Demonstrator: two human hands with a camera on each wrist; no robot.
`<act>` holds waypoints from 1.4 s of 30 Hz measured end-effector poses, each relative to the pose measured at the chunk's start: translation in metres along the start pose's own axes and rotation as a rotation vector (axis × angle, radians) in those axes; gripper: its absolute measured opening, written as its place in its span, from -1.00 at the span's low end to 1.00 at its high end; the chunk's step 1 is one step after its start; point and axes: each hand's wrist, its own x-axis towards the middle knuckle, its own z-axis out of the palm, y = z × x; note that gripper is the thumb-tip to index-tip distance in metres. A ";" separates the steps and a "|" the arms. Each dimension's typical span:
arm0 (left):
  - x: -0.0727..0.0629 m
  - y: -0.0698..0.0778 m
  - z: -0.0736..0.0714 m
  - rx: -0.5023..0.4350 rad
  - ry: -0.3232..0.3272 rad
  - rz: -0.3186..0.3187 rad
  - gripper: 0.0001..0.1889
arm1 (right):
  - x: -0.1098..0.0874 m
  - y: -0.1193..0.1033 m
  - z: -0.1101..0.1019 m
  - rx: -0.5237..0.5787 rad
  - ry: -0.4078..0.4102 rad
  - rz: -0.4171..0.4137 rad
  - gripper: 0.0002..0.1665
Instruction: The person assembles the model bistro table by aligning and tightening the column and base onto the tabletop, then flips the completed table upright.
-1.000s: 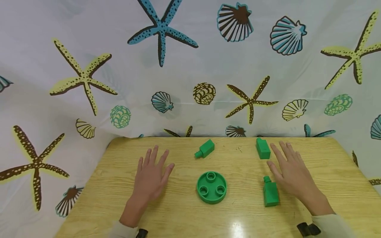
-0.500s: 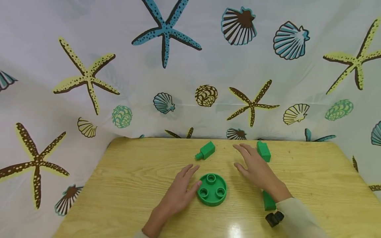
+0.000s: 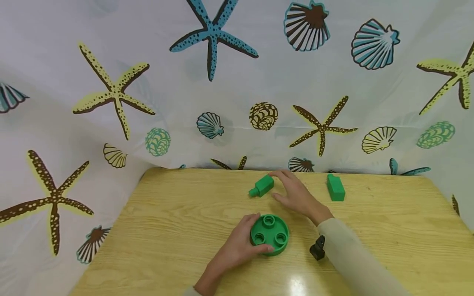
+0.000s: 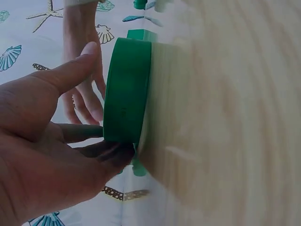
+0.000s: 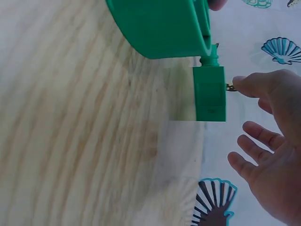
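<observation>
A green round dish-like piece [image 3: 269, 250] with three round sockets lies on the table. My left hand [image 3: 237, 246] is around its left side, fingers at the far-left rim and thumb over the near rim. In the left wrist view, the thumb stands apart from the round piece [image 4: 127, 89] while the fingertips meet its edge. Behind it lies a green square block [image 3: 265, 186] with a narrow round neck. My right hand [image 3: 296, 197] reaches to that block's right end, fingers spread. The right wrist view shows a gap between thumb and block [image 5: 210, 94].
A second green necked block [image 3: 336, 189] lies at the back right of the wooden table [image 3: 177, 230]. My right sleeve [image 3: 355, 246] covers the spot of a third block. A white cloth [image 3: 229, 90] printed with starfish and shells hangs behind.
My left hand has moved right to the round piece. My right hand has swung left from the right-hand blocks to the back-middle block. The front-right block has become hidden.
</observation>
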 end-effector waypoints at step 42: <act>0.019 -0.016 -0.010 -0.024 -0.021 0.016 0.06 | -0.032 0.001 -0.021 0.189 0.190 0.030 -0.78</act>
